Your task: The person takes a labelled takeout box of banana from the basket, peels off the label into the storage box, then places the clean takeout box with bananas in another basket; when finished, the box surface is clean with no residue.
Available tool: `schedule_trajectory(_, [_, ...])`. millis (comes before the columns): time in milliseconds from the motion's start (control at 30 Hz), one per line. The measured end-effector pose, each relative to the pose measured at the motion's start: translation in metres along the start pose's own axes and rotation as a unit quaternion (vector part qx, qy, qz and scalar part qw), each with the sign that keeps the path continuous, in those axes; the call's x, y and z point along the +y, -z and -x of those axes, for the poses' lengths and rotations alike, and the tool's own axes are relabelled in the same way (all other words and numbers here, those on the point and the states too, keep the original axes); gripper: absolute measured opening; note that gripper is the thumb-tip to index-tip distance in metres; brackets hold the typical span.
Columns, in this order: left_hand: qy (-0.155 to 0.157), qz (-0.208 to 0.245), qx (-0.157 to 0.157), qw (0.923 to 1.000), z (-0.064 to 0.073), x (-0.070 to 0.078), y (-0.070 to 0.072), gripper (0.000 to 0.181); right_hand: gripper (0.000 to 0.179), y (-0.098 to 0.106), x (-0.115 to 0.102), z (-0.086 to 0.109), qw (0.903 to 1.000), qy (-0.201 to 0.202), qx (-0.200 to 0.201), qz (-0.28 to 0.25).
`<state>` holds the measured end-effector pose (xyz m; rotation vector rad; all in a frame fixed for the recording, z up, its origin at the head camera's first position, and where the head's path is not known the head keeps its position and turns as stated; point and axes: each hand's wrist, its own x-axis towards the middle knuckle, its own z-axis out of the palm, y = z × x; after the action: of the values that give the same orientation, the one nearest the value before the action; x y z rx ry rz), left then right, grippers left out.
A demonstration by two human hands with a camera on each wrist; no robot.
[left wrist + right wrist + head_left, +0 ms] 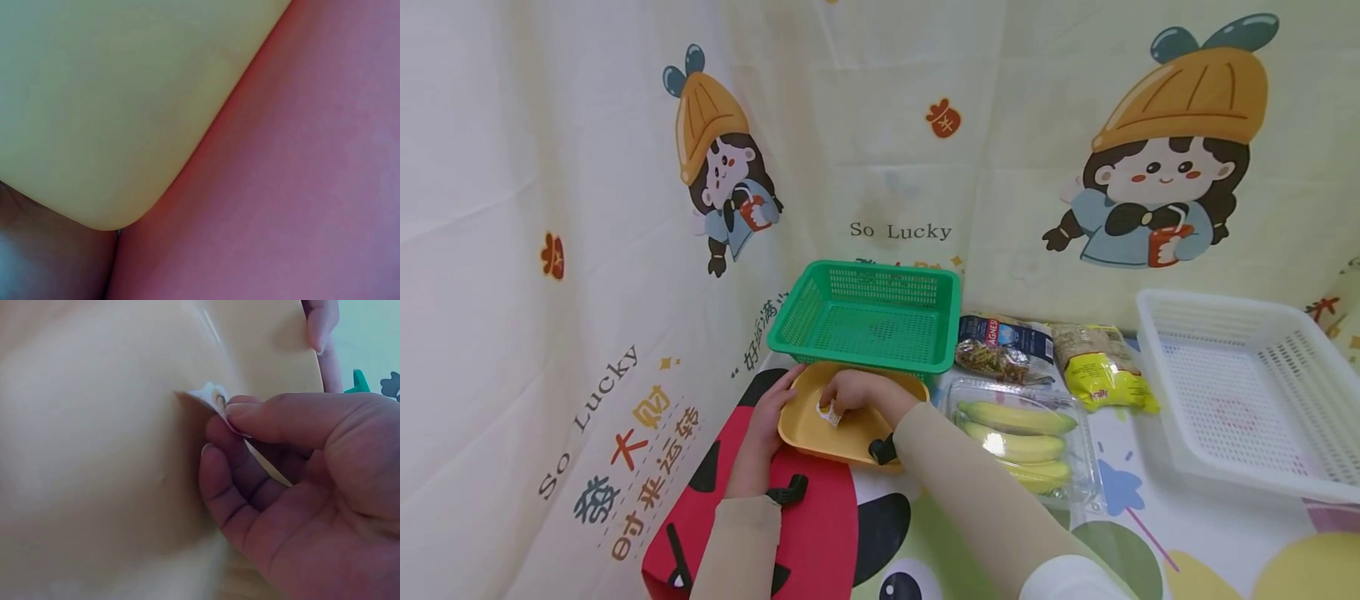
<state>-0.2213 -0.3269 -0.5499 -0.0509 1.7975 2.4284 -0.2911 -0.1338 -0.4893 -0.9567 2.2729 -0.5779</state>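
Presumably a step of peeling or lifting away a small white label point(827, 413) inside a shallow yellow tray point(850, 442). Head view: label pinched in the right hand point(865, 392), over the tray's floor and left of its middle; left hand point(766, 412) clasped on the tray's left end, apparently for steadying; tray on the printed tabletop point(820, 517), just in front of a green basket point(880, 325), with bananas point(1017, 417) in a clear box point(1088, 467) to the right. Left wrist view: mostly pale yellow tray wall beside a blurred red stretch of tabletop, too close for any check on the left grip. Right wrist view: thumb and forefinger closed together on the label, one pointed corner free of them; at upper right, a fingertip of the left hand lapped over the tray's rim. Impossible to tell whether any part is stuck down. For the next move, in all likelihood: a firm pinch, a gentle pull away from the tray's surface, and counter-pressure at the rim, without tearing.
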Motion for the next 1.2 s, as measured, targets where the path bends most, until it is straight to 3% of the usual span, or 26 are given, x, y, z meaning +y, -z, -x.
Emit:
schedule_trajectory(300, [0.002, 0.001, 0.008, 1.0000, -0.0002, -0.0006, 0.0008, 0.052, 0.033, -0.0068, -0.0007, -0.0024, 0.9997, -0.015, 0.015, 0.010])
schedule_trajectory(600, [-0.007, -0.011, 0.005, 0.9999, -0.0005, -0.0026, 0.0011, 0.051, 0.033, -0.0037, -0.0025, -0.0018, 0.9977, -0.004, 0.011, 0.066])
schedule_trajectory(1000, [-0.005, -0.007, 0.003, 1.0000, 0.0003, -0.0007, 0.0008, 0.051, 0.025, -0.0040, -0.0014, -0.0007, 0.9984, -0.006, 0.018, 0.053])
schedule_trajectory(1200, [-0.006, 0.003, -0.004, 1.0000, 0.0002, 0.0006, 0.0004, 0.051, 0.028, -0.0057, -0.0030, -0.0012, 0.9956, -0.007, 0.019, 0.092])
